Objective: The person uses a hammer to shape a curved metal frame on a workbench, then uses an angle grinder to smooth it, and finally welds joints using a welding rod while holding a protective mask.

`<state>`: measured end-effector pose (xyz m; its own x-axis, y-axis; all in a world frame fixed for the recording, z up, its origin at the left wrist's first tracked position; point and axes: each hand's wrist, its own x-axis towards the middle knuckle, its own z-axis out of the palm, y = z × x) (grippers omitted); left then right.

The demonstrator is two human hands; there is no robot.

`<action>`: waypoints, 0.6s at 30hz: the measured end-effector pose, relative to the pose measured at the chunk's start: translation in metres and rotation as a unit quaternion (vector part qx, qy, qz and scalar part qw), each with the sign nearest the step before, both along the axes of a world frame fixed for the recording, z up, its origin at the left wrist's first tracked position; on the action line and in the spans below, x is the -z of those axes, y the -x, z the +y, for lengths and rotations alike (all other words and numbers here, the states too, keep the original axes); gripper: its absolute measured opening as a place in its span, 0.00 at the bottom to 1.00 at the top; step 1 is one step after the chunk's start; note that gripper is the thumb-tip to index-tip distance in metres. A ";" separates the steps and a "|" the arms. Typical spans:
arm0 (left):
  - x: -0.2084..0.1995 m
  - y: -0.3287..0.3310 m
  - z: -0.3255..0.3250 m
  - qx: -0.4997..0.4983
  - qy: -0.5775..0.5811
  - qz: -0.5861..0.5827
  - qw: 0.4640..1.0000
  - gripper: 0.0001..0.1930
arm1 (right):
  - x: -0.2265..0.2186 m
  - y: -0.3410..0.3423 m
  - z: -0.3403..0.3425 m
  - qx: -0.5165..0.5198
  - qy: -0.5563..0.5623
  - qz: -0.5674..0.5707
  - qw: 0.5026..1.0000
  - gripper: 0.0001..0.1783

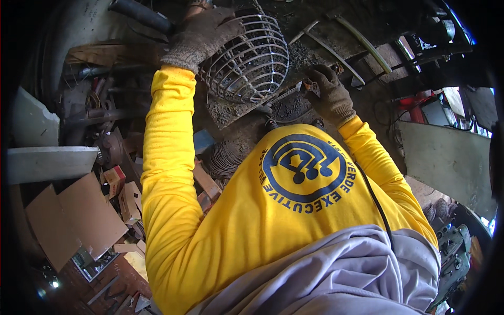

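A domed cage of shiny metal bars [252, 58], like a wire basket, rests on a dark, gritty work surface [223, 113]. My left hand [202, 39], in a brown knit glove, is closed over the cage's upper left side, its fingers lying across the bars. Lower and to the right, my right hand [331, 92], gloved alike, has its fingers bent at the surface's near edge. A small rusty piece [300, 85] shows beside its thumb and fingers. What sits inside that grip is hidden.
Past my right hand lie a thin-handled hammer [328, 47] and a curved metal strip [365, 44]. A dark cylinder [142, 14] juts in near my left hand. Coiled wire [228, 157] lies below the surface. Cardboard [86, 215] is at left, a pale panel [446, 157] at right.
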<state>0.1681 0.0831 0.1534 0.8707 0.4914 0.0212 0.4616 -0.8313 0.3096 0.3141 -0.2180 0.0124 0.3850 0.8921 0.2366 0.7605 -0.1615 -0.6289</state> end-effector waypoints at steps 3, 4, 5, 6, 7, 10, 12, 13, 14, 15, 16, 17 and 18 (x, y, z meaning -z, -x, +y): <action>-0.011 0.012 0.006 0.004 0.003 -0.155 0.988 0.24 | -0.001 0.002 0.002 -0.003 0.008 0.012 1.000 0.32; -0.034 0.008 -0.009 -0.023 0.098 -0.214 0.972 0.16 | 0.002 -0.001 0.000 0.005 0.009 0.011 1.000 0.31; -0.049 0.009 -0.016 -0.055 0.185 -0.271 0.943 0.10 | 0.004 -0.003 -0.001 0.003 0.012 0.005 1.000 0.31; -0.059 0.042 0.011 -0.023 0.031 -0.232 0.972 0.14 | 0.001 0.003 0.004 0.000 0.011 0.002 1.000 0.31; -0.050 0.065 0.035 -0.034 0.026 -0.237 0.971 0.14 | 0.000 0.005 0.007 0.010 0.017 -0.006 1.000 0.30; -0.019 0.093 0.052 -0.092 0.218 -0.353 0.905 0.11 | -0.002 0.006 0.006 0.023 0.025 -0.003 0.999 0.29; 0.002 0.117 0.044 -0.103 0.242 -0.373 0.890 0.12 | 0.003 0.004 0.005 0.022 0.021 -0.014 0.999 0.29; 0.014 0.130 0.039 -0.111 0.263 -0.389 0.876 0.13 | 0.004 0.003 0.004 0.023 0.013 -0.020 0.999 0.29; 0.023 0.141 0.028 -0.157 0.295 -0.398 0.855 0.12 | 0.004 0.003 0.004 0.019 0.016 -0.025 0.999 0.29; 0.034 0.152 0.018 -0.161 0.297 -0.402 0.851 0.12 | 0.003 0.003 0.005 0.017 0.016 -0.033 0.999 0.29; 0.046 0.162 0.008 -0.183 0.312 -0.426 0.829 0.11 | 0.002 0.004 0.006 0.015 0.016 -0.041 0.999 0.30; 0.060 0.172 -0.001 -0.206 0.326 -0.450 0.805 0.11 | 0.002 0.005 0.007 0.008 0.020 -0.046 0.999 0.30; 0.077 0.181 -0.009 -0.212 0.327 -0.455 0.801 0.11 | 0.003 0.006 0.009 0.019 0.025 -0.060 0.998 0.30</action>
